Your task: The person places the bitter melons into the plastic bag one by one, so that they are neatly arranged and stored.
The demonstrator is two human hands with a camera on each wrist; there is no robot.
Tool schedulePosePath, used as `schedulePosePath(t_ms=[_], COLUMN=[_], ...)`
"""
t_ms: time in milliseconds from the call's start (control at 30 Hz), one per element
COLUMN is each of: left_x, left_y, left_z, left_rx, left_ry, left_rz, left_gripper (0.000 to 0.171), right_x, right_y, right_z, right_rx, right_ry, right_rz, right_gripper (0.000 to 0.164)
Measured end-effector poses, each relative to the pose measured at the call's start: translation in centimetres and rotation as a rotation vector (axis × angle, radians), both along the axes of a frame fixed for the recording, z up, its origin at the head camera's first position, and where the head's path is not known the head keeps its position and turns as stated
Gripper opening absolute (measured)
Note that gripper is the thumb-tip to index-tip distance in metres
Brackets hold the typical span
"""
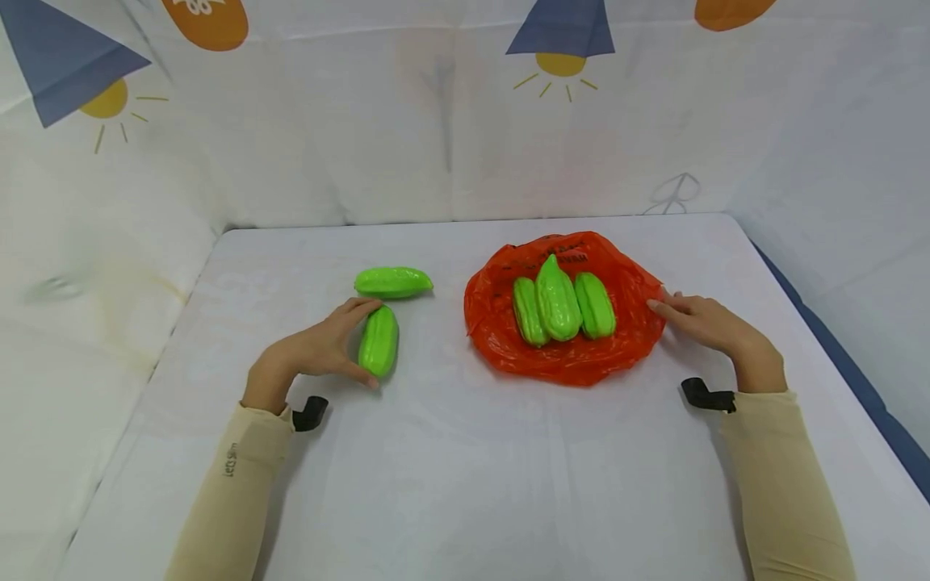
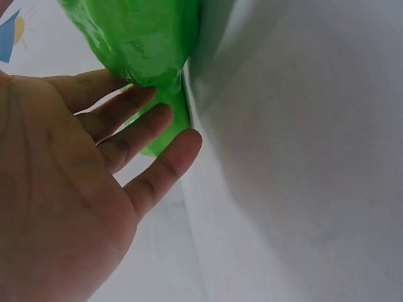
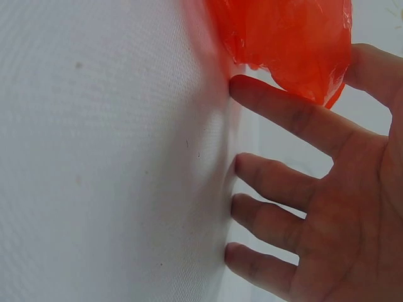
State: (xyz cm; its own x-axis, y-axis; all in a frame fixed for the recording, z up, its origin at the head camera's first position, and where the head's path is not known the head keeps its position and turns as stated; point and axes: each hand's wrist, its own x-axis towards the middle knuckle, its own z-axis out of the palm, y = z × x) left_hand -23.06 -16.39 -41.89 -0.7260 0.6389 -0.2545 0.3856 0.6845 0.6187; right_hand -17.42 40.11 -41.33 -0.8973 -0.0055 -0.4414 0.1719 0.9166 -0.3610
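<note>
My left hand [image 1: 323, 343] spans a glossy green, ridged, cucumber-like toy vegetable [image 1: 379, 342] on the table. Its thumb is by the near end and its fingers are at the far end; in the left wrist view the fingers look loosely extended. A second green vegetable [image 1: 393, 282] lies crosswise just beyond. On the right, a red plastic bag [image 1: 501, 355] is spread out, with three more green vegetables [image 1: 558, 300] side by side on it. At the bag's right edge, my right hand [image 1: 708, 327] pinches the plastic between thumb and index finger, its other fingers extended.
A white cloth covers the table [image 1: 465, 476]. White sheets with printed lamps [image 1: 561, 28] hang behind and at the sides. A dark blue strip [image 1: 835, 339] runs along the table's right edge. Black wrist mounts [image 1: 311, 413] stick out from both sleeves.
</note>
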Motion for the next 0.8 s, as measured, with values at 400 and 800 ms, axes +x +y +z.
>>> schedulePosePath(t_ms=[400,800], left_x=[0.5,0.7], left_y=[1.2,2.4], left_z=[-0.6,-0.8], left_rx=[0.051,0.112], left_ry=[0.032,0.051], left_rz=[-0.052,-0.076], left_gripper=[0.127,0.126], right_x=[0.0,0.0], right_y=[-0.1,0.1], right_z=[0.1,-0.1], right_rx=[0.002,-0.003], right_ry=[-0.012,-0.012], right_rz=[-0.005,-0.008], right_gripper=[0.096,0.095])
